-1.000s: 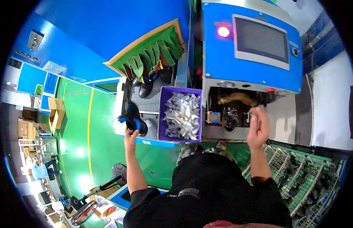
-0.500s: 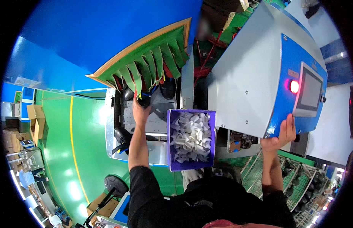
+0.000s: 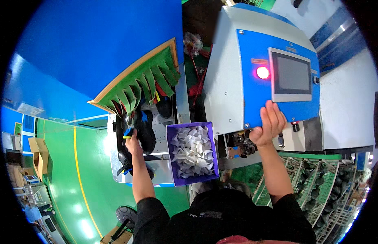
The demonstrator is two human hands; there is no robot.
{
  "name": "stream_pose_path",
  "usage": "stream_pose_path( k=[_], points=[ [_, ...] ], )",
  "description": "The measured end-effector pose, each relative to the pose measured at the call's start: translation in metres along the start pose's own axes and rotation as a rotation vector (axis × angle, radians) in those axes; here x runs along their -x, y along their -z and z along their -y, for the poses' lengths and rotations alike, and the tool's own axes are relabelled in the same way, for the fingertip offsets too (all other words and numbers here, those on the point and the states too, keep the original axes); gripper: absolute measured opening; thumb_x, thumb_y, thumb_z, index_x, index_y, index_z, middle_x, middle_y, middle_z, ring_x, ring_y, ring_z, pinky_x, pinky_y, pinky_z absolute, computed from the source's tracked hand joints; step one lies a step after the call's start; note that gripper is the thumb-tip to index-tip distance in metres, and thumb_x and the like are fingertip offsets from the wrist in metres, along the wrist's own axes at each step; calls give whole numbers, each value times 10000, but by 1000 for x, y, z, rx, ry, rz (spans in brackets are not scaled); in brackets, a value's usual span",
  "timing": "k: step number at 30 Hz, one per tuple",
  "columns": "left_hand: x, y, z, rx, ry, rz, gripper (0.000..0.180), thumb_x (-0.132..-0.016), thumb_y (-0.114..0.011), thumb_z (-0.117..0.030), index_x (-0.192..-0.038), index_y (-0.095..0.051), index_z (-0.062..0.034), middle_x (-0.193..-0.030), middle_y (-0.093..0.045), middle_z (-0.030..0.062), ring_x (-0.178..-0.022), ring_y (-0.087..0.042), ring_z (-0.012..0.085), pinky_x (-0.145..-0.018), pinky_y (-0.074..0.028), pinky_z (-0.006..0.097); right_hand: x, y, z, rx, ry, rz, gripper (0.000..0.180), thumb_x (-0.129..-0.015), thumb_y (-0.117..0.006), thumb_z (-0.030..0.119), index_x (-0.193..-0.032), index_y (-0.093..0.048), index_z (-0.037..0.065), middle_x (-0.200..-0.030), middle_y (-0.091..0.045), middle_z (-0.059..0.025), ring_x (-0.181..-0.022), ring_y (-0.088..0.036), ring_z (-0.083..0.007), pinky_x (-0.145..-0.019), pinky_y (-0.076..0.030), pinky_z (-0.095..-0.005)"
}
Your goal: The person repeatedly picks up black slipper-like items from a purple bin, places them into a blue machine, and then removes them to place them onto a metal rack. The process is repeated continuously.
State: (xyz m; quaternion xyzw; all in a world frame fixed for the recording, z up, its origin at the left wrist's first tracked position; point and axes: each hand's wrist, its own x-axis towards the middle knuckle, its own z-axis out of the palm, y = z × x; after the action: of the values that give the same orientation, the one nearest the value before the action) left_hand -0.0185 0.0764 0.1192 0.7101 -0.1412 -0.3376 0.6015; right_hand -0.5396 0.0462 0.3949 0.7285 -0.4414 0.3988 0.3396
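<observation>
My left hand (image 3: 134, 143) is closed at the blue-and-yellow end of a dark shoe (image 3: 128, 132), much of which is hard to make out. Right beside it lies a black shoe (image 3: 146, 132) with a blue patch inside, on a perforated metal bed. Another black shoe (image 3: 124, 159) rests near the bed's left front. Farther in, a black shoe (image 3: 165, 107) sits partly beneath green strip flaps (image 3: 144, 89). My right hand (image 3: 269, 125) is empty, its fingers extended against the lower edge of a blue control panel (image 3: 254, 95) on a grey machine.
A purple box (image 3: 216, 159) full of white curved pieces stands at the bed's front right. The panel carries a screen (image 3: 292, 75) and a glowing red button (image 3: 263, 72). A wire rack (image 3: 296, 179) with dark items is at the right. A blue machine hood (image 3: 95, 44) rises ahead.
My view has turned right, shifting the machines leftward. My left hand has come back toward me from the flaps, and the black shoe beside it now shows more fully. My right hand stays at the panel.
</observation>
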Motion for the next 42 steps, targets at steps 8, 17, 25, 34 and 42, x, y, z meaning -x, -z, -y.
stream_pose_path(
  k=[8, 17, 25, 34, 42],
  points=[
    [267, 38, -64, 606, -33, 35, 361, -1000, -654, -132, -1327, -568, -8, -1217, -678, 95, -1047, -664, 231, -921, -539, 395, 30, 65, 48, -570, -148, 161, 729, -924, -704, 258, -1537, -381, 33, -1599, -373, -218, -1423, -427, -381, -1191, -277, -537],
    [442, -14, -98, 112, 174, 1088, 1179, -552, -1006, -116, -1540, -368, -37, -1433, -563, 103, -1303, -543, 258, -1113, -436, 456, 62, 120, 35, -2018, -1366, 1227, 989, -754, -818, 115, -1605, -316, 117, -1423, -572, -146, -1252, -591, -285, -1092, -465, -432],
    [507, -71, -76, -139, 190, 1203, 165, -943, -726, -107, -1061, -730, 8, -999, -731, 34, -933, -640, 114, -863, -519, 331, 195, 202, -29, -1761, -1263, 897, 852, -728, -922, 266, -1408, -468, 27, -1302, -596, -156, -1161, -628, -297, -1028, -504, -410],
    [518, -98, -116, -4, -10, 2100, 474, -978, -667, -154, -569, -449, -51, -556, -382, 30, -527, -390, 144, -524, -325, 341, 274, 239, -69, -2233, -2035, 389, 815, -799, -800, 274, -1473, -448, -18, -1405, -572, -205, -1190, -626, -330, -1031, -511, -451],
    [483, -135, -45, -450, 238, 1295, 512, -1045, -555, -479, -1153, -641, 15, -1005, -673, 82, -939, -617, 165, -822, -507, 325, 223, 229, -75, -1712, -1624, 852, 1051, -768, -838, 150, -1623, -241, 19, -1611, -368, -137, -1435, -416, -233, -1192, -310, -361]
  ],
)
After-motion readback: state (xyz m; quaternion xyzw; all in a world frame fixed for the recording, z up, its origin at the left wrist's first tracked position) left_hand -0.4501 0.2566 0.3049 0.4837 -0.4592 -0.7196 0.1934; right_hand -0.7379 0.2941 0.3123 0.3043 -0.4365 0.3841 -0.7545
